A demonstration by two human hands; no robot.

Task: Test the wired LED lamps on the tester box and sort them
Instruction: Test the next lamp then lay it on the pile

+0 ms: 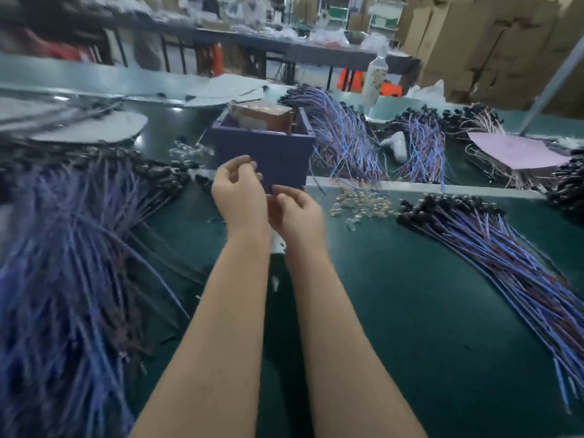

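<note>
My left hand (238, 192) and right hand (298, 213) meet just before the purple square tester box (268, 153), the left nearer to it. Both have curled fingers, but blur hides whether they pinch anything. The left heap of blue-wired black-headed lamps (79, 248) lies beside my left hand, heads toward the box and wires running back to me. The right heap (505, 263) sits farther off.

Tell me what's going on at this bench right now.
A person works bare-handed at a green table. The left hand and right hand are raised close together just in front of the purple box, fingers curled as if pinching something small; blur hides what. Blue-wired lamps lie in a left heap, a right heap and a far heap. Clear parts are scattered right of the hands.
</note>
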